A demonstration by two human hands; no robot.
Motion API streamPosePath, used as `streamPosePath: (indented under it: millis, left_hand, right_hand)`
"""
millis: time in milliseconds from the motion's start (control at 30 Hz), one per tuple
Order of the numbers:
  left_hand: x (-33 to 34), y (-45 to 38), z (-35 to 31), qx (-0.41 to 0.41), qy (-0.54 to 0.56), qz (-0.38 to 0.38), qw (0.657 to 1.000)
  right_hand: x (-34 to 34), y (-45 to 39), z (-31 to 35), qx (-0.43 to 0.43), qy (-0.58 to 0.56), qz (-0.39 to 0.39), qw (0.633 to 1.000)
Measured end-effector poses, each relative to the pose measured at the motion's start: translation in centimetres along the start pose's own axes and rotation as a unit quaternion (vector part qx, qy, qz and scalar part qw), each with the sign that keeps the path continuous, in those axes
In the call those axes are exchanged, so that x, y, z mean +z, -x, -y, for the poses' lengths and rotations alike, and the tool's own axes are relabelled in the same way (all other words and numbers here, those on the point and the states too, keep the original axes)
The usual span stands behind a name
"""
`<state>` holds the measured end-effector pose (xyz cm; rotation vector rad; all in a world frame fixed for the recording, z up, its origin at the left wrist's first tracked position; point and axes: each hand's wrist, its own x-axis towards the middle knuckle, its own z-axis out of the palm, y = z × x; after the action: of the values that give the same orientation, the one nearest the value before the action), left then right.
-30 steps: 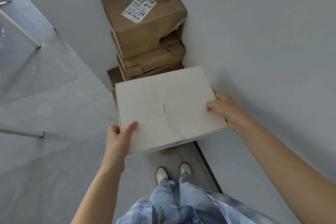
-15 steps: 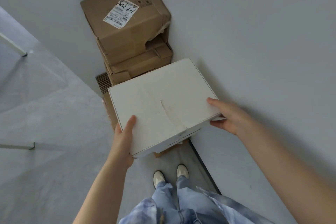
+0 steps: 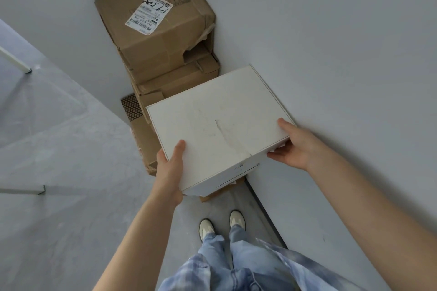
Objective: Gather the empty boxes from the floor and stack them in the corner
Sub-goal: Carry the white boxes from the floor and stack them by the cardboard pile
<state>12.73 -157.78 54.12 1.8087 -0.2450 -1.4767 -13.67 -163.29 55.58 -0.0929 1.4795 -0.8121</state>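
We hold a flat white box (image 3: 217, 125) in both hands at frame centre, lid face up, scuffed, with a crease running toward its near edge. Our left hand (image 3: 170, 165) grips the near-left corner at 7 o'clock of the box, thumb flat on the lid, fingers hidden underneath. Our right hand (image 3: 293, 146) grips the near-right corner at 4 o'clock, thumb on the lid edge, fingers curled under the side wall. The box is tilted, near edge lower, right side close to the wall (image 3: 343, 54). Whether it rests on anything below we cannot tell. At 12 o'clock of it, in the corner, sits a stack of brown cardboard boxes (image 3: 165, 66); top one dented and torn on its right side, with a shipping label (image 3: 148, 14). More brown cardboard (image 3: 144, 144) shows under the white box at 9 o'clock. At 6 o'clock: grey floor (image 3: 71, 172), our shoes (image 3: 222, 224), jeans.
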Motion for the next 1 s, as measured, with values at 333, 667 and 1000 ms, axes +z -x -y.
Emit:
streamPosePath:
  millis: [333, 667, 1000]
  left_hand:
    - [-0.3, 0.2, -0.7, -0.006, 0.0, 0.008, 1.0]
    - [-0.1, 1.0, -1.0, -0.002, -0.014, 0.007, 1.0]
    - [-4.0, 0.2, -0.2, 0.004, -0.04, 0.076, 0.996]
  right_hand:
    - [0.7, 0.2, 0.0, -0.007, 0.017, -0.008, 1.0]
    - [0.1, 0.7, -0.4, -0.008, 0.028, 0.013, 0.999]
    - [2.6, 4.6, -4.8, -0.061, 0.099, 0.0, 0.993]
